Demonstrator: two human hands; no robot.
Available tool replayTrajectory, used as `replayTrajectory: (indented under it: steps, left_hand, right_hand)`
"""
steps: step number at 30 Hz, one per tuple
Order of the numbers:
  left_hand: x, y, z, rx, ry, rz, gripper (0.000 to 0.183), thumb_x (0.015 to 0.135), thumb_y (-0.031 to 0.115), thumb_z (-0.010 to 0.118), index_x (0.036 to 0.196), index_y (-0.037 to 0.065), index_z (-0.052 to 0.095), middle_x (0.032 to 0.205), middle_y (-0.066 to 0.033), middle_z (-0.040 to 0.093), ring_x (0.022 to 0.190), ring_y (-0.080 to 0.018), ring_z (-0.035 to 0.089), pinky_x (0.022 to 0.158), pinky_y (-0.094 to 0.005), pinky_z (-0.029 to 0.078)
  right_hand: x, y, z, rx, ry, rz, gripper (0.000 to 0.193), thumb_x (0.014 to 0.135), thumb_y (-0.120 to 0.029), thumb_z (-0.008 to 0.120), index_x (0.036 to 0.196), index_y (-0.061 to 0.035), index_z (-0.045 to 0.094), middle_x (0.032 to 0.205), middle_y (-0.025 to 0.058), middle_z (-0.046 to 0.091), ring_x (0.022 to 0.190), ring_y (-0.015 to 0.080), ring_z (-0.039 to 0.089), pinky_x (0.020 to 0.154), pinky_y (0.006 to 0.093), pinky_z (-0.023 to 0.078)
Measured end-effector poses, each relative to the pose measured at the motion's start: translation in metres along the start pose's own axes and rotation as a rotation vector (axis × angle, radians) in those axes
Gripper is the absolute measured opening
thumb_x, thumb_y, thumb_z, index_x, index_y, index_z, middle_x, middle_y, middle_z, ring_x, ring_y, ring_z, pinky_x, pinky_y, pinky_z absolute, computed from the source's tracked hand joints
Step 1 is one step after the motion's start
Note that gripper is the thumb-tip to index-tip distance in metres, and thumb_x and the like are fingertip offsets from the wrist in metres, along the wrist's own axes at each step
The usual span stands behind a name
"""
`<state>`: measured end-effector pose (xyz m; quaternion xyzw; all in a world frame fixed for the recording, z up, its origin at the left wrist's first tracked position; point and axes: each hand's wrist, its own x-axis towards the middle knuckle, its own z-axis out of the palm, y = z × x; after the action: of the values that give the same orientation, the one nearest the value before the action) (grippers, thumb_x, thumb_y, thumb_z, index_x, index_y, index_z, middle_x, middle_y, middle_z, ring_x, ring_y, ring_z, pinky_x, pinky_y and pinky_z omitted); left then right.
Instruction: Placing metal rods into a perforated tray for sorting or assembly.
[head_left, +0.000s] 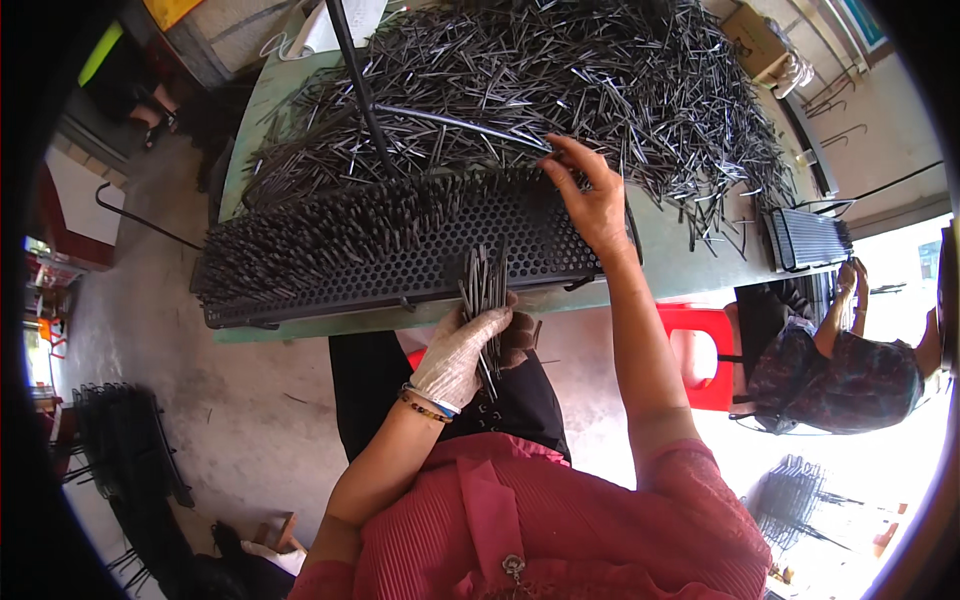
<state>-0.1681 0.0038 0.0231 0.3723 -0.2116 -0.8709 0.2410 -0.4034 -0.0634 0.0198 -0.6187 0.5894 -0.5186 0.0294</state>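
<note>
My left hand point(462, 350), in a pale knit glove, is closed around a bundle of thin black rods point(484, 285) at the near edge of a long black perforated rack point(470, 240). Bare, my right hand point(592, 195) reaches over the rack's right end. Its thumb and index finger come close together above the back edge, and whatever is between them is too small to make out. Upright black rods point(310, 235) stand packed in the rack's left part and along its back, while open round holes show in the front and right.
A large heap of loose black rods point(560, 70) covers the green table point(690, 255) behind the rack. A black metal bar point(355, 85) rises at the rack's back. On the right, another person point(835, 365) sits by a red stool point(695, 350) with a similar rack point(808, 240).
</note>
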Motion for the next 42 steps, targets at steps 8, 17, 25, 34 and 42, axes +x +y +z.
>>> replayTrajectory:
  steps: [8,17,25,34,42]
  left_hand:
    - [0.0,-0.003,0.003,0.042,0.029,0.03,0.021,0.092,0.012,0.059,0.11,0.002,0.059,0.092,-0.0145,0.068,0.076,-0.0205,0.068,0.062,-0.0303,0.057]
    - [0.001,-0.001,0.007,0.068,0.051,0.036,0.024,0.092,0.012,0.057,0.113,0.001,0.058,0.092,-0.0141,0.067,0.076,-0.0205,0.067,0.06,-0.0285,0.056]
    - [0.007,-0.001,-0.001,0.034,0.011,0.012,0.022,0.092,0.011,0.058,0.112,0.001,0.058,0.091,-0.0144,0.068,0.075,-0.0214,0.068,0.061,-0.0308,0.057]
    - [0.008,-0.002,-0.003,0.03,-0.016,0.034,0.023,0.092,0.012,0.059,0.112,0.001,0.058,0.092,-0.0145,0.068,0.076,-0.0214,0.068,0.062,-0.0311,0.058]
    - [0.006,-0.002,-0.003,0.038,-0.012,0.024,0.026,0.092,0.011,0.057,0.115,0.0,0.056,0.093,-0.0151,0.067,0.075,-0.0218,0.068,0.061,-0.0304,0.058]
  right_hand:
    - [0.001,0.003,-0.004,-0.157,-0.063,-0.243,0.021,0.081,-0.012,0.069,0.101,-0.0066,0.069,0.082,0.0056,0.066,0.076,0.0216,0.058,0.075,0.0335,0.042]
    - [0.001,0.001,0.0,-0.224,0.038,-0.377,0.028,0.075,-0.009,0.075,0.103,-0.006,0.07,0.08,0.004,0.066,0.072,0.0197,0.058,0.07,0.0321,0.044]
    - [0.004,0.002,0.004,-0.223,0.045,-0.414,0.025,0.078,-0.01,0.072,0.103,-0.0052,0.068,0.08,0.0041,0.061,0.071,0.0213,0.055,0.069,0.0331,0.043]
    - [0.001,0.001,0.005,-0.263,0.071,-0.412,0.025,0.077,-0.009,0.073,0.102,-0.0051,0.068,0.079,0.0041,0.062,0.069,0.0206,0.055,0.066,0.0326,0.044]
    - [-0.001,-0.002,0.004,-0.288,0.061,-0.338,0.025,0.076,-0.007,0.074,0.1,-0.0056,0.07,0.083,0.0068,0.067,0.073,0.0225,0.061,0.069,0.032,0.048]
